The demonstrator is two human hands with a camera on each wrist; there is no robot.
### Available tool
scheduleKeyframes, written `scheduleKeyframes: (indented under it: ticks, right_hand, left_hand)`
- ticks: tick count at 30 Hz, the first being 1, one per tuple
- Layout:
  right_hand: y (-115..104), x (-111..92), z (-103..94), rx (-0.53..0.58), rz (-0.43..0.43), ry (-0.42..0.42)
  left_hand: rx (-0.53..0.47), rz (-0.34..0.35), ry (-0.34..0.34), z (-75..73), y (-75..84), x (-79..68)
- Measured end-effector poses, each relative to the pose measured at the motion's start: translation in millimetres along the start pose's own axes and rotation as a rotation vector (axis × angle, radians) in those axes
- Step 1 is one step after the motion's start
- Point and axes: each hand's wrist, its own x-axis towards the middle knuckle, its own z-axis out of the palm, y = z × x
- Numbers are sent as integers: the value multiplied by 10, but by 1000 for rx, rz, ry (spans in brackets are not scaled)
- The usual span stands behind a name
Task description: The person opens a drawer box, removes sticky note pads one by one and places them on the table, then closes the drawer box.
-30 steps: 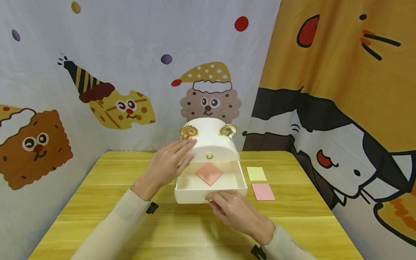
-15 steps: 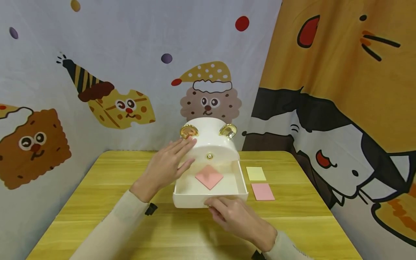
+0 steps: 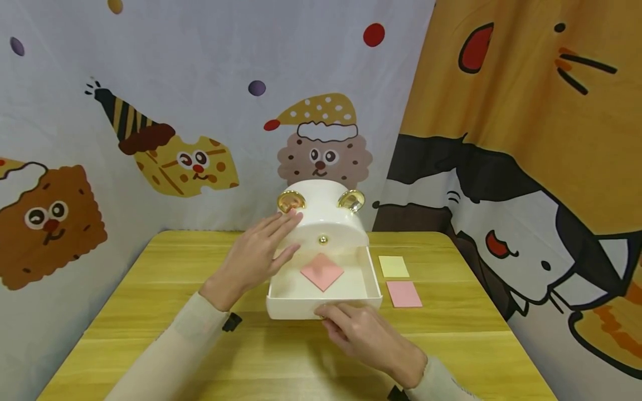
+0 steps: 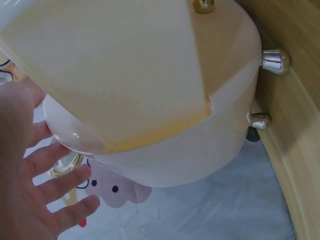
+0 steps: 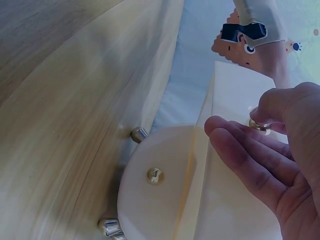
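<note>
A white rounded storage box (image 3: 323,203) with gold ears stands at the back of the table, one drawer (image 3: 351,309) pulled well out. Inside that drawer lies a salmon-pink square of paper (image 3: 322,272), turned cornerwise. My right hand (image 3: 368,337) pinches the gold knob (image 5: 259,125) on the drawer's front, its other fingers beside the panel. My left hand (image 3: 251,256) rests at the box's left side near the ear, fingers extended and thumb spread. One gold knob (image 3: 323,239) shows above the drawer, and a lower knob (image 5: 155,175) shows beneath it.
To the right of the drawer, a yellow sticky-note pad (image 3: 393,267) and a pink sticky-note pad (image 3: 404,294) lie on the wooden table (image 3: 281,367). Silver feet (image 4: 275,61) hold the box up. A cartoon-print curtain (image 3: 200,67) hangs close behind.
The drawer has slid a little farther out toward me, carrying the pink paper, with my right hand on its knob. My left hand has stayed at the box's side.
</note>
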Motion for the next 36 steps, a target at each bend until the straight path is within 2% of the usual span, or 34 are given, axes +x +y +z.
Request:
scheduleKeyframes:
  ticks: [20, 36]
  right_hand:
    - [-38, -6, -39, 11, -21, -12]
    - [-81, -72, -107, 37, -35, -17]
  left_hand:
    - [-23, 37, 55, 17, -23, 18]
    - [-36, 25, 47, 18, -11, 12]
